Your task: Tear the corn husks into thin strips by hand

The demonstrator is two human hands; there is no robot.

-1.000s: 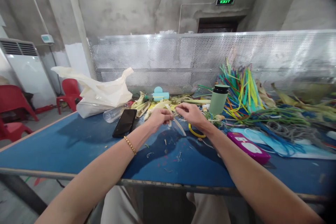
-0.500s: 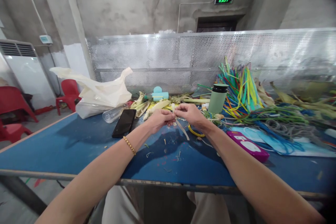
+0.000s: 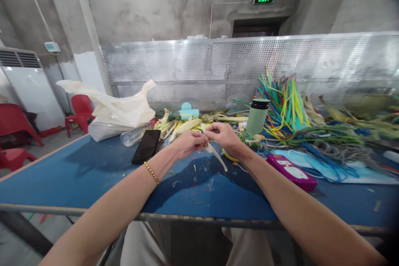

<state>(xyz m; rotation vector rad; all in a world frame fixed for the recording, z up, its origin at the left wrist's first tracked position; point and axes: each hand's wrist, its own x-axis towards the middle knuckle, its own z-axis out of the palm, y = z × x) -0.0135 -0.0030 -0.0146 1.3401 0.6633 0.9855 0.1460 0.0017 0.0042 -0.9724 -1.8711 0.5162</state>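
Note:
My left hand (image 3: pixel 190 142) and my right hand (image 3: pixel 223 135) meet above the middle of the blue table (image 3: pixel 102 176), fingertips pinched together. Between them is a pale strip of corn husk (image 3: pixel 218 158), its loose end hanging down toward me over the tabletop. A short whitish tip of it pokes up above the fingers. How the strip is folded inside the pinch is hidden by my fingers. Just behind my left hand lies a pile of corn husks (image 3: pixel 190 124). A yellow ring (image 3: pixel 230 157) is partly covered by my right wrist.
To the left are a black phone (image 3: pixel 146 146), a clear bottle (image 3: pixel 132 136) and a white plastic bag (image 3: pixel 121 112). On the right stand a green jar (image 3: pixel 257 117), colourful strips (image 3: pixel 289 104), cord bundles (image 3: pixel 336 151) and a purple box (image 3: pixel 292 173). A perforated metal screen (image 3: pixel 174 70) backs the table.
More of the husk strip's loose end shows below my fingers and reaches further down and right. My hands stay together, with my right fingers slightly lower. The view has shifted slightly.

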